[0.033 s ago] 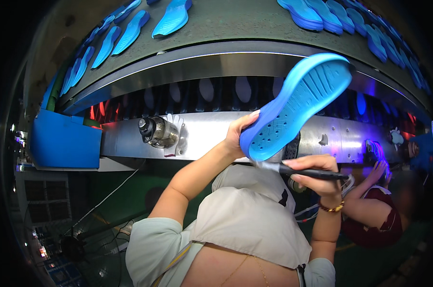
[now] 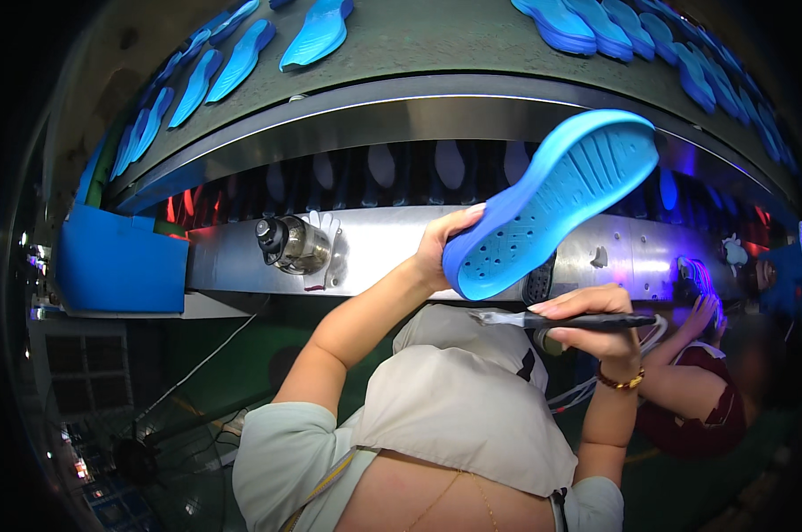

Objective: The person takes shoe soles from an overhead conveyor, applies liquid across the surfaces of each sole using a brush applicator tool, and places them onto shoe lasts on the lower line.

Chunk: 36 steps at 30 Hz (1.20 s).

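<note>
My left hand (image 2: 447,244) grips the edge of a blue shoe sole (image 2: 556,208), holding it up tilted. The sole's lighter blue face, with ridges and small holes, is turned toward me. My right hand (image 2: 594,321) pinches a brush (image 2: 587,322) by its black handle, with the pale bristle tip pointing left. That tip sits just below the sole's lower end, apart from it.
A metal ledge (image 2: 383,257) runs across in front of me, bearing a clear bottle with a black top (image 2: 292,244) and a white glove (image 2: 321,257). Behind it, several blue soles (image 2: 319,34) lie on a dark belt (image 2: 419,44). Another person (image 2: 685,395) sits at the right.
The brush tip has come away from the sole's lower end, down and slightly left. My right hand has shifted a little right. The sole has tilted slightly.
</note>
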Tool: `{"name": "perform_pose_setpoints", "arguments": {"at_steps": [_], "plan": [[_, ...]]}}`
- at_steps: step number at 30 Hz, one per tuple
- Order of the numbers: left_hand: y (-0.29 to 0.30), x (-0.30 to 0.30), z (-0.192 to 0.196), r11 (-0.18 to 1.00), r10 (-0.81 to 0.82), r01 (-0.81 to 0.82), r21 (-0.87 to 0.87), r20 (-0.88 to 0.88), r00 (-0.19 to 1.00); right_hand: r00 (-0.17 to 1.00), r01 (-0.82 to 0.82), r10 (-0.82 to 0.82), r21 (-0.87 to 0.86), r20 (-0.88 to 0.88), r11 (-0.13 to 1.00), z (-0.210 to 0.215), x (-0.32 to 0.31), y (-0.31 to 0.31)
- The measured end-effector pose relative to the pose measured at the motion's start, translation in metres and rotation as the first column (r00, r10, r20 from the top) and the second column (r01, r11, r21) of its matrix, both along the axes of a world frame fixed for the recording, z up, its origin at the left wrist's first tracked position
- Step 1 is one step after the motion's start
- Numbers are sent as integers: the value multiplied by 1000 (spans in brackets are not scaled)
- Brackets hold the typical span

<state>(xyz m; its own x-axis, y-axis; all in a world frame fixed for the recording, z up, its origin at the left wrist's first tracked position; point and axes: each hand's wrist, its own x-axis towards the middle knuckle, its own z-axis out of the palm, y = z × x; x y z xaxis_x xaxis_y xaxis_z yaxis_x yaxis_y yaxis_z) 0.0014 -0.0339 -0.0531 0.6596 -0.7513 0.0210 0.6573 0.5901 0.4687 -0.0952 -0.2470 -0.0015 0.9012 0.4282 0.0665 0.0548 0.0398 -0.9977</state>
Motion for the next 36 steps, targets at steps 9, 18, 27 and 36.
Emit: {"name": "perform_pose_setpoints", "arguments": {"at_steps": [9, 18, 27, 36], "plan": [[1, 10, 17, 783, -421, 449, 431, -165, 892, 969, -64, 103, -174, 227, 983, 19, -1, -7], [20, 13, 26, 680, -446, 448, 580, -158, 881, 943, -34, 125, -286, 307, 958, 10, 7, -19], [43, 18, 29, 799, -322, 295, 523, -43, 946, 972, 145, -99, -209, 213, 967, -9, 9, -25], [42, 17, -7, 983, 114, -116, 145, 24, 993, 900, 178, -138, -61, 413, 982, 10, -3, 6]]}}
